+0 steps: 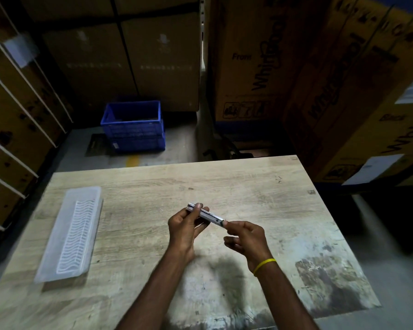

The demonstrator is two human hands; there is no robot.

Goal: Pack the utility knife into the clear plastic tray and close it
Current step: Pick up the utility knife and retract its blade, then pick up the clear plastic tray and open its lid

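Utility knife (206,214), slim metal bar, pinched by both hands.

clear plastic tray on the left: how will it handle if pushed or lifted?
The clear plastic tray looks thin-walled, so probably light and somewhat flexible. It lies flat and low on the wooden table, so it would likely slide rather than tip.

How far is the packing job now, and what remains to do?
Nothing looks packed yet. In hand: the utility knife is held above the table, the left hand gripping its body and the right hand pinching its end. Left: lay it in the clear plastic tray at the left, then close it.
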